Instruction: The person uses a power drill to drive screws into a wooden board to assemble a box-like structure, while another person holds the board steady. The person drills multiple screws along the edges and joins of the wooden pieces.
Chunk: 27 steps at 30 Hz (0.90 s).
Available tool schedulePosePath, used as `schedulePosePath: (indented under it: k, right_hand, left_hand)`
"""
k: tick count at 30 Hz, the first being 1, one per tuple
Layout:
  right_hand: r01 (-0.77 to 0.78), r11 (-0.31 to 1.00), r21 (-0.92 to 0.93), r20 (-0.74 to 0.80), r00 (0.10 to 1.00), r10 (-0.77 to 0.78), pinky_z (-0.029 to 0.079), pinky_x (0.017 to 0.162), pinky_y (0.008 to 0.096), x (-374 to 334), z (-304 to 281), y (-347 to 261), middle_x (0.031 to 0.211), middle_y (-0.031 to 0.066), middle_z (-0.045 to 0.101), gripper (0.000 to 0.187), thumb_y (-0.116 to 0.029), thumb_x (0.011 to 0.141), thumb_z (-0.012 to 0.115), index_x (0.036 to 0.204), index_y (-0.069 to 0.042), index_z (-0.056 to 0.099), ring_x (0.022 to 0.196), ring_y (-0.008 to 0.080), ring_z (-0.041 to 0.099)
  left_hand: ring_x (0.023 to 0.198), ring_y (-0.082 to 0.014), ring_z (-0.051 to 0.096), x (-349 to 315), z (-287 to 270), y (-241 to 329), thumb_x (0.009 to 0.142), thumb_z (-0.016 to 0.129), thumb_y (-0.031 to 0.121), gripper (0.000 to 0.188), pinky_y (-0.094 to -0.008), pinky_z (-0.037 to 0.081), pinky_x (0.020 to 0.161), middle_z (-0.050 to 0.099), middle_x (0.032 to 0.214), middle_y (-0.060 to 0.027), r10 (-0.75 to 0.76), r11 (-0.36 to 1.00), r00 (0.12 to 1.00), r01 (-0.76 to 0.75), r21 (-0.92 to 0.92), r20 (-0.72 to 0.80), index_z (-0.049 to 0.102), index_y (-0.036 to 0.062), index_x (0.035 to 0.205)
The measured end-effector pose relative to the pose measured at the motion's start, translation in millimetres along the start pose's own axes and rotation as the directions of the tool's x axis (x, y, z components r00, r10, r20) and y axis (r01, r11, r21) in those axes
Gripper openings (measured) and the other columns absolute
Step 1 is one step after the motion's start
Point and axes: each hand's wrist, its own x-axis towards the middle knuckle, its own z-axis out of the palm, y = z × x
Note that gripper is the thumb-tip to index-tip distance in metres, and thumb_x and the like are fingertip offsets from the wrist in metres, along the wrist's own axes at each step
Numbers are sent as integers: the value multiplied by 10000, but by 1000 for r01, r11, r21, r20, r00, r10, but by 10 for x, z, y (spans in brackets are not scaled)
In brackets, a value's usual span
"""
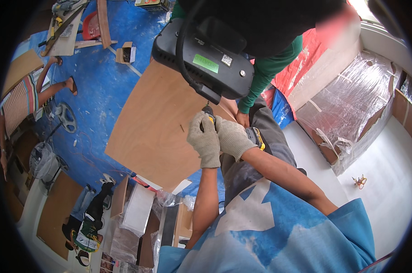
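Note:
Both of my hands wear pale knitted work gloves and are closed on a black and yellow cordless drill [208, 110]. My right hand [233, 136] wraps its grip, with the battery end [259, 138] showing beyond the wrist. At the front of the tool, my left hand [204, 139] is closed round the body near the chuck. A thin bit points away from me over a large brown wooden panel [147, 123]. Whether the tip touches wood, I cannot tell. A small dark screw-like piece [181, 128] lies on the panel. A co-worker's bare hand [243, 119] rests at the panel's right side.
A co-worker in green sleeves [274, 63] leans in opposite, wearing a black box-like device [203, 59]. Blue sheeting [94, 113] covers the floor at left, with a small open carton [125, 53] and a fan [67, 117]. Plastic-wrapped furniture [347, 109] stands right. Other people are at left.

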Motion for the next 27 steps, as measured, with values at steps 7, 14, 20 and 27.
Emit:
schedulePosePath:
  k: [7,14,20,27]
  right_hand:
    - [-1,999,-36,5,1000,1,583,809,497,-8,-17,-14,973,233,741,442,-326,890,716,1139,11,574,938,406,745]
    - [11,1000,-20,-43,999,-12,585,791,483,-10,-27,-5,974,234,742,427,-326,881,710,1123,5,590,904,395,750]
    - [-16,999,-33,-54,998,14,588,787,476,-17,-108,-70,913,229,743,400,-311,864,720,1093,-1,613,890,388,754]
    - [-24,1000,-18,-109,994,22,594,759,486,-4,77,-42,896,207,751,399,-332,868,711,1062,5,619,857,380,757]
  left_hand:
    - [1033,-256,710,15,-4,-69,986,680,102,223,-383,566,934,735,1159,-179,-1,999,1000,1,-41,-6,728,-74,1114]
    - [1056,-262,711,92,15,-2,965,680,93,229,-384,561,950,732,1200,-198,-67,994,995,72,-86,69,725,-82,1107]
    - [1046,-256,703,92,65,-73,935,703,86,240,-369,563,943,736,1187,-184,-234,915,970,241,-323,60,728,-83,1102]
    - [1042,-250,699,126,-29,-9,954,683,90,288,-357,563,932,732,1173,-189,-198,939,973,223,-260,119,711,-119,1150]
